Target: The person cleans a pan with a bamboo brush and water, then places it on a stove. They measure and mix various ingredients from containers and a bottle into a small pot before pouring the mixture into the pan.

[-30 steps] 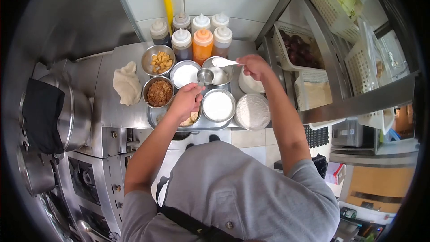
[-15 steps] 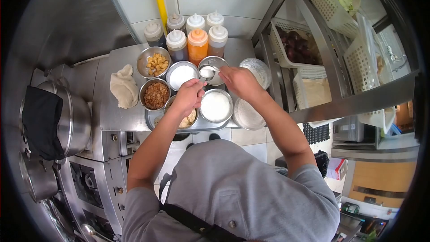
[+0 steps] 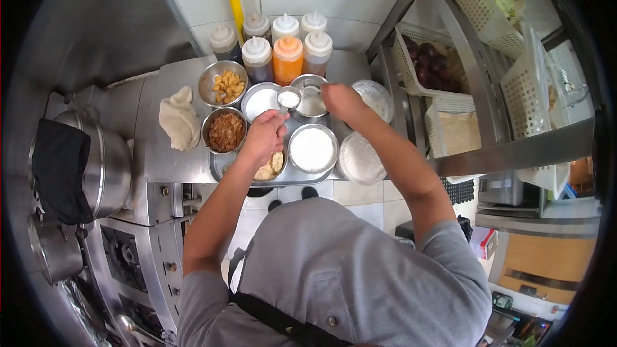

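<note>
“Reading near to far, what does the left hand hold?”

“A small metal cup of white powder, handle pinched in the grip, its long axis pointing far and slightly right.”

“And the right hand?”

“Nearer the steel bowl, over its right rim, seemingly pinching a spoon, mostly hidden; the cup lies leftward, by the opposite rim.”

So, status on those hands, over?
Left hand holds measuring cup, white contents inside. Right hand holds spoon at metal bowl. Nothing visibly blocking either.
</note>
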`<action>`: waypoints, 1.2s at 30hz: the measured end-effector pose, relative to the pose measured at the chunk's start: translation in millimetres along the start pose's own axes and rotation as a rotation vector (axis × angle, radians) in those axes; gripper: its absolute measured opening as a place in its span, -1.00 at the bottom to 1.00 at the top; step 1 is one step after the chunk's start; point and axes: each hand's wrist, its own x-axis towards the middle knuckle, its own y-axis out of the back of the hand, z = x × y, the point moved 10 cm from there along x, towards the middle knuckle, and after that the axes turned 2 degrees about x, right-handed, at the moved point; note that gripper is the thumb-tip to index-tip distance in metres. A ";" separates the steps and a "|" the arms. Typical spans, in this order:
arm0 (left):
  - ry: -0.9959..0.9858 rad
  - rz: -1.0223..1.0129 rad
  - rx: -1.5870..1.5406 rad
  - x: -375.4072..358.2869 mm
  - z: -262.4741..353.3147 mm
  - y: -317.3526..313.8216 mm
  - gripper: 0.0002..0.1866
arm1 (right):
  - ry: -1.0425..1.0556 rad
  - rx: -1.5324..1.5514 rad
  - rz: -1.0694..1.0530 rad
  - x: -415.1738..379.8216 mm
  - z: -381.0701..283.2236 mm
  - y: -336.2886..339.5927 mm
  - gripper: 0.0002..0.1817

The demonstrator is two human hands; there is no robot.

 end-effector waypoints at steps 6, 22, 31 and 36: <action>-0.010 0.028 -0.002 -2.6 -3.8 10.9 -0.83 | 0.113 0.130 -0.163 17.8 3.6 -17.1 -0.75; -0.038 0.044 0.077 -4.8 7.3 12.4 -0.82 | -0.463 0.822 -0.529 -3.1 38.3 -27.7 -0.82; -0.042 0.046 0.120 0.0 11.7 8.0 -0.83 | -0.563 1.083 -0.413 -10.6 74.2 0.6 -0.77; -0.027 -0.029 0.116 6.5 8.3 -4.7 -0.84 | -0.489 1.201 -0.231 -8.8 61.2 31.4 -0.85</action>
